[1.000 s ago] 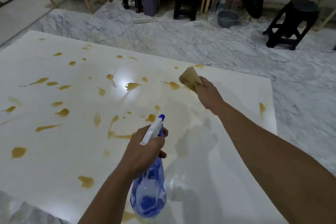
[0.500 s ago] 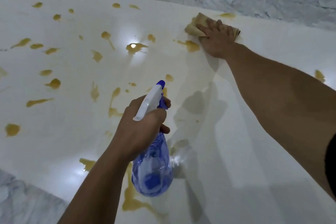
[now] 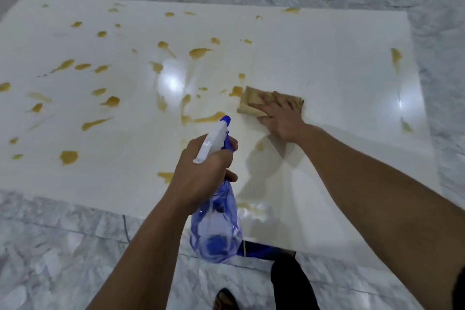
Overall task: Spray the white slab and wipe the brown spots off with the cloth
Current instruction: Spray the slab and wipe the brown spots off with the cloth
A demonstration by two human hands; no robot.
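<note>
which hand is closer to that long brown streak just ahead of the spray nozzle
Left. The left hand holds the spray bottle just below the streak; the right hand presses the cloth farther to its right.

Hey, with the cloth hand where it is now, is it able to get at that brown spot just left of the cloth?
Probably yes. The right hand presses flat on the cloth, and the brown spot lies right at the cloth's upper left corner on the white slab. Nothing lies between them; the spray bottle is held nearer the person.

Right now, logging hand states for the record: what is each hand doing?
Left hand: closed around the spray bottle, held above the white slab.
Right hand: open, fingers flat, pressing the cloth on the slab.
</note>
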